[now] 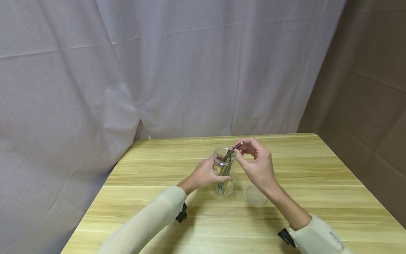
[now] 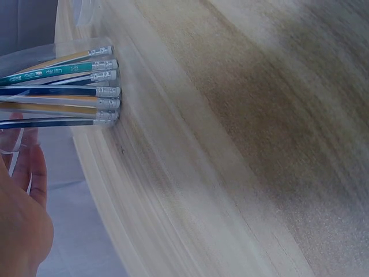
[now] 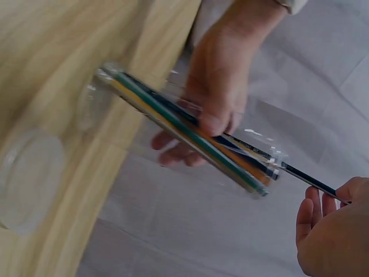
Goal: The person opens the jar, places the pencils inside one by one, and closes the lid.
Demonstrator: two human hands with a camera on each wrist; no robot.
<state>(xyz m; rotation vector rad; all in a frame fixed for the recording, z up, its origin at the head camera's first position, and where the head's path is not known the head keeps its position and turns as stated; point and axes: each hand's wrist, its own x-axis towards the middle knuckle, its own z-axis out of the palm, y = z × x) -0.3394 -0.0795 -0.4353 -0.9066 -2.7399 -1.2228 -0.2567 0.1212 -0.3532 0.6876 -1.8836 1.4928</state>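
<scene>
My left hand (image 1: 203, 173) grips a clear plastic jar (image 1: 223, 164) from its left side, thumb across the front. Inside lean several pencils (image 1: 224, 173). A green pencil (image 2: 55, 72) shows among dark and yellow ones in the left wrist view, their metal-banded ends at the jar's bottom. With thumb and fingers my right hand (image 1: 260, 165) pinches a dark pencil (image 1: 234, 150) at its upper end. That pencil slants through the jar's mouth, its lower part still inside, as the right wrist view also shows.
A round clear lid (image 1: 256, 195) lies on the wooden table (image 1: 142, 169), right of the jar and beneath my right forearm. Grey cloth (image 1: 190, 70) hangs behind the table's far edge, and a brown cloth (image 1: 364, 88) hangs on the right.
</scene>
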